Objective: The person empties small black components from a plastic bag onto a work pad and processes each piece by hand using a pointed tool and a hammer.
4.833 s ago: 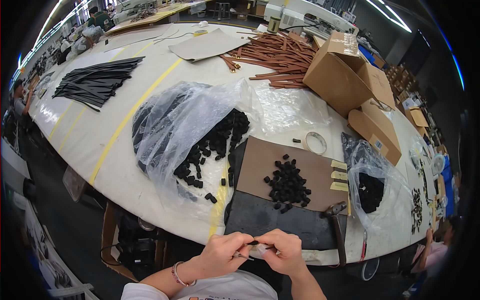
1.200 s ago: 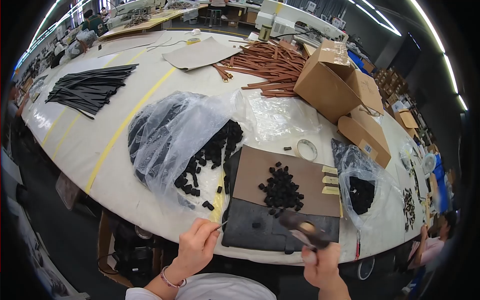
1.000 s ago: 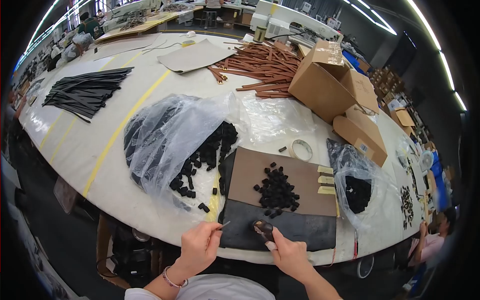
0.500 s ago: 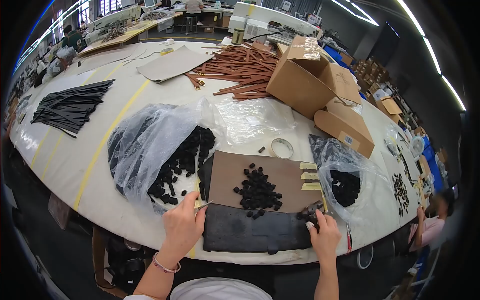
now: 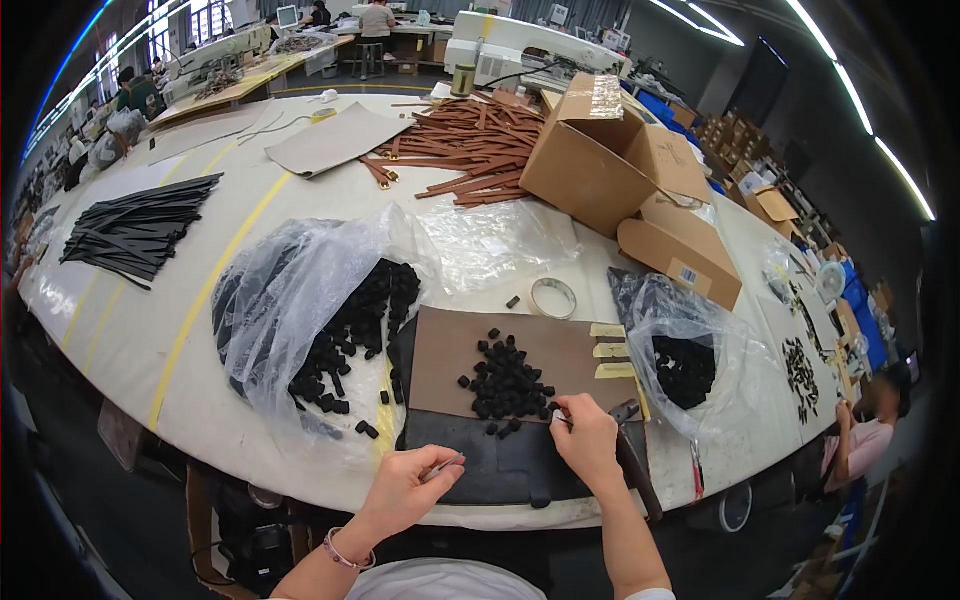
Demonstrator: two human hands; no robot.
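My left hand [image 5: 408,488] is closed around a thin, pointed metal tool [image 5: 440,467] above the front of the black mat [image 5: 490,458]. My right hand [image 5: 588,438] is at the right edge of a pile of small black pieces [image 5: 505,378]. Its thumb and forefinger pinch one small black piece [image 5: 554,407], partly hidden by the fingertips. The pile lies on a brown board [image 5: 440,350] with yellow tape strips [image 5: 612,350] on its right side. A hammer [image 5: 637,465] lies beside my right hand, its handle towards me.
A clear plastic bag [image 5: 290,290] spilling black pieces lies left of the board; another bag [image 5: 685,365] sits right. Behind are a tape roll [image 5: 553,298], brown straps [image 5: 470,140] and an open carton [image 5: 585,165]. Black straps [image 5: 140,225] lie far left. A person [image 5: 868,435] sits at right.
My right hand has let go of the hammer and moved left to the pile's edge. My left hand, still with the pointed tool, has come down and towards me.
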